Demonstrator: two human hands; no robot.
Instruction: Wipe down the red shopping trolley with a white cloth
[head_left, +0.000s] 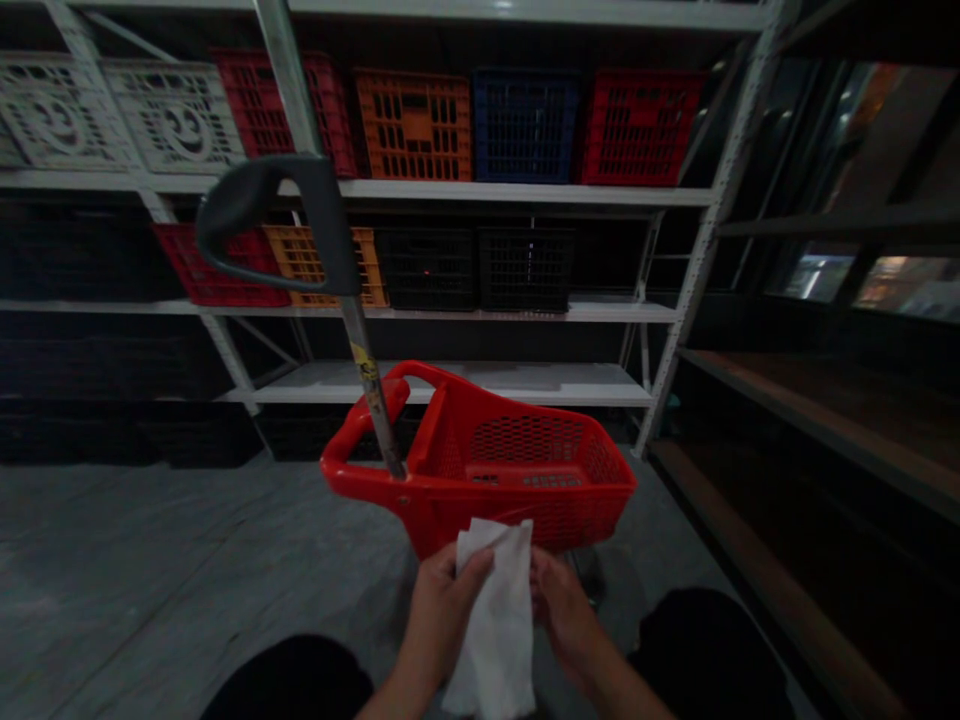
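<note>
While the left hand (442, 625) pinched a white wipe (499, 620), the right hand (566, 615) pinched its other edge, just below a red plastic shopping basket (525, 480).

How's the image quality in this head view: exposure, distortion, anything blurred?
In the head view, exposure is dark: the black crates nearly merge into shadow. Wide-angle distortion leans and bends the shelf upright. The red basket looks fairly sharp, while the white cloth loses fold detail, its surface looking soft.
</note>
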